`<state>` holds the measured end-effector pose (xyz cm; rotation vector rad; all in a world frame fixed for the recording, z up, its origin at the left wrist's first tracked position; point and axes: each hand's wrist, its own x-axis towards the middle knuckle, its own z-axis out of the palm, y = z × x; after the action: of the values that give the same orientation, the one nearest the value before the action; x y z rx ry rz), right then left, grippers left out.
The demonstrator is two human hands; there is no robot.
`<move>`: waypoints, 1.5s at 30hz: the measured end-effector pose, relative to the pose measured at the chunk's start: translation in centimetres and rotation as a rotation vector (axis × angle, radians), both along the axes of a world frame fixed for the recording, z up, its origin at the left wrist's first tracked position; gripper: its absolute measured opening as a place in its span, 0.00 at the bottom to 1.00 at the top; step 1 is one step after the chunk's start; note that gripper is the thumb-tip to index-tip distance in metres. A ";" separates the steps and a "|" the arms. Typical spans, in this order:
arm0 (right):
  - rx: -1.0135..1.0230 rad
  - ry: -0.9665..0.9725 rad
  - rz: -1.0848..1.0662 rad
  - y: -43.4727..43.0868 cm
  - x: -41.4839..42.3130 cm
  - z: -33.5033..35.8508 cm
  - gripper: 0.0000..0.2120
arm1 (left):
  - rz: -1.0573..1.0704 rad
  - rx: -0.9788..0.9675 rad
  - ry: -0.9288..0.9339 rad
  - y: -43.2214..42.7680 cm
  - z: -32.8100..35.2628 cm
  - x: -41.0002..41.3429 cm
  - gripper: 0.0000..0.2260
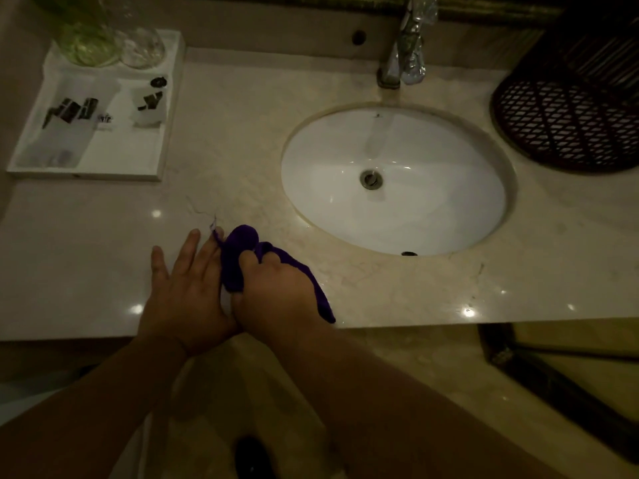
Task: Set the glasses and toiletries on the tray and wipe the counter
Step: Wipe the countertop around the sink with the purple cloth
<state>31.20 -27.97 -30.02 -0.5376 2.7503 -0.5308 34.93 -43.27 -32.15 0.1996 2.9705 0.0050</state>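
Observation:
A white tray (pixel 155 146) sits at the back left of the marble counter (pixel 242 133). On it stand two glasses, a greenish one (pixel 88 43) and a clear one (pixel 143 46), with white toiletry packets (pixel 69 122) and a small white pouch (pixel 148 105) in front of them. A purple cloth (pixel 240 250) lies bunched on the counter's front edge. My right hand (pixel 276 292) is closed on the cloth. My left hand (pixel 183 288) lies flat beside it, fingers spread, its fingertips touching the cloth's left edge.
A white oval sink (pixel 394 178) is set in the counter to the right of my hands, with a chrome tap (pixel 401 46) behind it. A dark woven basket (pixel 570 115) stands at the back right. The counter's front edge runs just under my wrists.

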 end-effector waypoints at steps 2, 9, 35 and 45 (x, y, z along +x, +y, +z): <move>0.022 0.007 -0.001 1.0 0.3 -0.1 0.18 | 0.017 0.006 0.010 0.0 -0.1 0.0 0.49; 0.020 0.046 -0.076 6.2 1.0 0.2 0.18 | 0.064 -0.021 0.023 0.2 -0.7 -0.2 0.55; 0.104 0.097 -0.374 22.1 0.5 0.1 0.19 | 0.015 0.029 0.008 3.4 0.8 -0.1 0.47; 0.125 0.084 -0.432 29.9 -0.4 0.5 0.17 | -0.128 0.145 0.011 15.0 0.7 -1.9 0.46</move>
<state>30.82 1.97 -29.55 0.0722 2.9635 -0.4311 33.02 -28.24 -31.48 0.4088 2.9631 0.2049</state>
